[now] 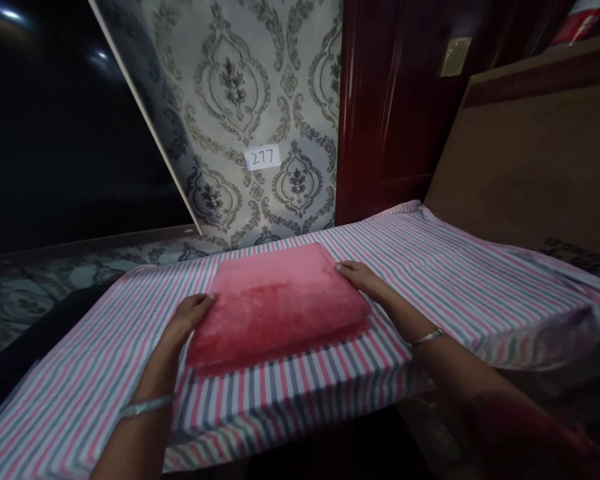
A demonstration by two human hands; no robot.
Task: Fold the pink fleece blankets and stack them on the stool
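Note:
A folded pink plush cloth [275, 307] lies flat on a table covered by a striped sheet [300, 387]. Its pile looks lighter at the back and deeper red toward the front, and layered folds show along the front edge. My left hand [189, 315] grips the left side, thumb on top. On the opposite side, my right hand [360, 277] holds the right edge near the far corner, with its fingers partly hidden. Each wrist wears a bangle.
Patterned wallpaper [235, 80] with a paper label reading 277 [263, 157] rises behind the table. A dark screen [70, 133] stands at the left. At the right are a dark red door [390, 100] and a large cardboard box [535, 153].

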